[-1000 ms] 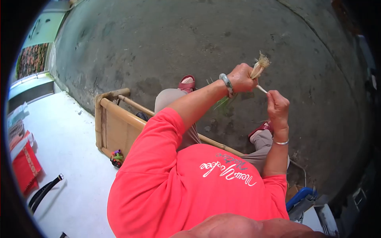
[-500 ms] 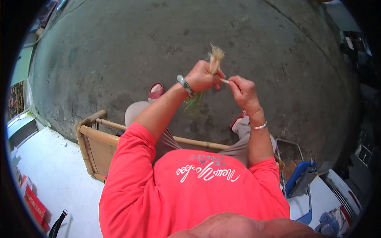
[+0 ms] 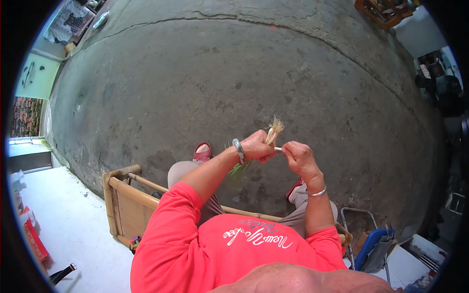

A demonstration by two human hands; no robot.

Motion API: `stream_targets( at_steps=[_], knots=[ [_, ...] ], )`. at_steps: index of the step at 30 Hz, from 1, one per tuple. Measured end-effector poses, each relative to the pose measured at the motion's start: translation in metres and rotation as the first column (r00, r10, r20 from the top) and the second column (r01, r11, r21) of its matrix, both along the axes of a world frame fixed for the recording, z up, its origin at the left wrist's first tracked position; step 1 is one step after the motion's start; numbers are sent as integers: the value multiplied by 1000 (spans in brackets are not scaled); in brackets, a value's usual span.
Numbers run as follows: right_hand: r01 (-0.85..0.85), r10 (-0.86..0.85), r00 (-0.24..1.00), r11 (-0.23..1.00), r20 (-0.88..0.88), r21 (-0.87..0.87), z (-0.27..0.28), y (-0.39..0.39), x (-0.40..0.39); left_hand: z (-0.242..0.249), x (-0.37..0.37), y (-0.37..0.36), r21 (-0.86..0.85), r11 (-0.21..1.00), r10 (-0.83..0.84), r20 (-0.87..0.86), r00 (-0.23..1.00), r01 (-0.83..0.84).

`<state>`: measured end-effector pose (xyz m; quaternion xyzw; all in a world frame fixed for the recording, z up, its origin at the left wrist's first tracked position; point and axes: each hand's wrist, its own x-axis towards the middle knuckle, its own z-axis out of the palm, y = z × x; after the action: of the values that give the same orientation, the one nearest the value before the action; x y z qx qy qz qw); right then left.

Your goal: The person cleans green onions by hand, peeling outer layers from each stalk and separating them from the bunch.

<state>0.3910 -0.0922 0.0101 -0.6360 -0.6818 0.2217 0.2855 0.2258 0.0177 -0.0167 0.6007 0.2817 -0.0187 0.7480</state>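
Observation:
My left hand (image 3: 255,146) is closed around a bunch of spring onions (image 3: 274,131). The pale stalks and stringy roots stick up above the fist, and thin green leaves (image 3: 238,169) hang out below it. Close beside it, my right hand (image 3: 299,157) pinches a short, thin white strip (image 3: 278,149) that reaches across to the bunch. Whether that strip is a stalk or a tie I cannot tell. Both hands are held out over the floor, in front of my knees.
I am sitting on a bamboo seat (image 3: 133,190) above the grey concrete floor (image 3: 215,93). A blue folding chair (image 3: 373,246) stands at my right. On the white surface (image 3: 83,219) at left lie a red packet (image 3: 35,240) and a black strap (image 3: 62,273). Wooden furniture (image 3: 383,12) is at far right.
The view has tilted up, so hands and bunch appear lower and more floor shows ahead. My left hand still grips the spring onions, and my right still pinches the white strip.

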Motion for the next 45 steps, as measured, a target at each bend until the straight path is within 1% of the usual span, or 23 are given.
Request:
stream_targets(
  at_steps=[9,12,14,15,17,18,20,22,23,25,26,28,29,31,32,33,34,35,39,41,42,44,45],
  knots=[
    [-3,3,1000,1000,-14,-3,5,0,1,10,0,-2,-40,999,-14,-12,1000,14],
    [5,-4,998,1000,-67,9,6,1,2,3,1,-8,-102,994,48,25,999,-45],
    [26,-21,981,999,-195,20,12,2,2,-1,1,-12,-245,962,143,74,987,-122],
    [27,-24,981,999,-195,16,12,2,3,2,1,-14,-248,961,142,73,987,-120],
    [55,-72,942,997,-327,-61,12,1,6,9,1,-20,-376,916,213,155,965,-142],
    [69,-91,942,995,-323,-78,13,3,7,9,2,-21,-392,911,202,154,967,-128],
    [74,-128,868,989,-480,-130,13,1,3,2,-1,-29,-477,870,292,301,908,-122],
    [101,-228,761,967,-608,-236,9,-3,1,12,-2,-33,-530,834,351,294,889,-154],
    [118,-280,744,949,-607,-293,5,-13,-6,17,-5,-39,-546,823,354,278,893,-156],
    [111,-296,555,952,-778,-283,-1,-2,-10,15,-3,-31,-513,843,368,332,868,-161],
    [114,-315,544,946,-778,-303,-3,-4,-18,13,-6,-33,-528,834,369,315,874,-162],
    [158,-351,352,936,-868,-314,-5,1,-20,14,-2,-27,-467,860,385,332,861,-204],
    [163,-351,355,936,-866,-312,-6,2,-17,16,-1,-26,-469,859,382,322,866,-205],
    [161,-391,168,916,-905,-367,-8,2,-12,16,0,-23,-483,850,396,319,861,-212],
    [164,-393,168,915,-904,-368,-9,3,-10,15,0,-21,-492,840,413,312,856,-227],
    [201,-427,78,892,-901,-406,-9,4,-8,13,1,-20,-494,840,411,311,857,-224],
    [233,-453,-15,865,-891,-444,-9,5,-7,9,2,-17,-391,883,371,244,896,-259],
    [233,-452,-16,866,-892,-443,-8,5,-7,6,2,-15,-280,917,337,169,926,-283],
    [240,-486,132,861,-864,-448,-4,5,-7,2,6,-16,-271,884,419,103,902,-380],
    [233,-487,176,865,-855,-444,-6,3,-8,4,6,-12,-485,782,449,4,893,-391],
    [205,-497,213,865,-841,-458,-9,2,-8,4,6,-12,-489,779,447,-4,895,-392],
    [180,-512,246,858,-823,-480,-12,1,-11,2,7,-11,-642,698,447,42,893,-319],
    [207,-496,342,868,-798,-451,-10,2,-16,0,8,-10,-658,706,416,85,906,-263]
  ],
)
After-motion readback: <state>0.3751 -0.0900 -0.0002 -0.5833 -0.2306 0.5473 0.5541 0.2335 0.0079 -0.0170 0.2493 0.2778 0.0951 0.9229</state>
